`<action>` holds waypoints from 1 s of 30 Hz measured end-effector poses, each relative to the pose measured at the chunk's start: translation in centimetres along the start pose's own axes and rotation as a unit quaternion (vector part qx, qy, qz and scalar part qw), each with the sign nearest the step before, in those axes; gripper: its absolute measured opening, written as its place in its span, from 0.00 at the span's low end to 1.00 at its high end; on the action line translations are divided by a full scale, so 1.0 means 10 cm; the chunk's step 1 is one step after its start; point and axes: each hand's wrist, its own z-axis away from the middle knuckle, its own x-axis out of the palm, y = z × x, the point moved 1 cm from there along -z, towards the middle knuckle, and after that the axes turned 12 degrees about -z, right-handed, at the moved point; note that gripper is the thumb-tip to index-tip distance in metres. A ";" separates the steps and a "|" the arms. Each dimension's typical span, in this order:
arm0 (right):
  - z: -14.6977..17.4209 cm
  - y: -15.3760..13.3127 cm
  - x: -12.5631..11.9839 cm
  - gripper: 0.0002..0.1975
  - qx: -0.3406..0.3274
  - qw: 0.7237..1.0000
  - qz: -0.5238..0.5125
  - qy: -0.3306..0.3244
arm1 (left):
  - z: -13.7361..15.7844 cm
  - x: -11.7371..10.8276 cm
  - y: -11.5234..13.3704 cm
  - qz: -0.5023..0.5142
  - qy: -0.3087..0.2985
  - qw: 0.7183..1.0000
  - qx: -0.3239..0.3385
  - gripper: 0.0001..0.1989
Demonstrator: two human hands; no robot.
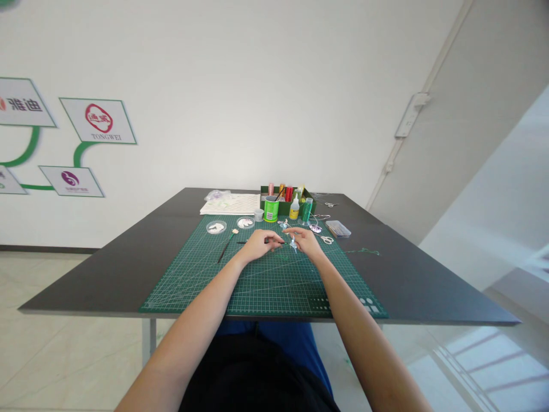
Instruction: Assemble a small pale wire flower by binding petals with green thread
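Observation:
My left hand [261, 245] is closed over the cutting mat, thumb and fingers pinching a thin dark stick [246, 242]. The stick lies sideways, its tip pointing right. Beside that tip a small pale blue flower-like piece [293, 244] shows under the fingers of my right hand [305, 239]. These fingers are bent and drawn together; what they pinch is too small to make out. Left of my hands, another dark stick with a whitish flower-like tip [234, 232] rests on the mat. White-handled scissors [326, 240] lie just right of my right hand.
The green cutting mat [189, 286] covers the table's middle. Behind it stand a green can [271, 209], a glue bottle [294, 209], a green thread spool [307, 210] and a dark green box [314, 207]. Shallow dishes [217, 228], a white padded sheet [234, 204] and a clear case [338, 229] lie around.

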 end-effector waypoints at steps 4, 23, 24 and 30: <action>-0.01 0.00 0.01 0.20 0.010 1.000 0.005 0.003 | 0.00 0.00 0.00 0.005 0.013 1.000 -0.007 0.06; 0.00 0.07 0.02 0.18 0.036 0.999 0.012 -0.024 | -0.03 -0.06 -0.02 -0.031 0.101 0.994 -0.005 0.07; 0.00 0.06 0.02 0.19 0.035 0.999 0.015 -0.032 | -0.03 -0.07 -0.03 -0.032 0.106 0.994 -0.006 0.07; 0.02 0.04 0.04 0.22 0.036 0.994 0.038 -0.092 | -0.05 -0.09 -0.04 -0.028 0.135 0.990 -0.023 0.06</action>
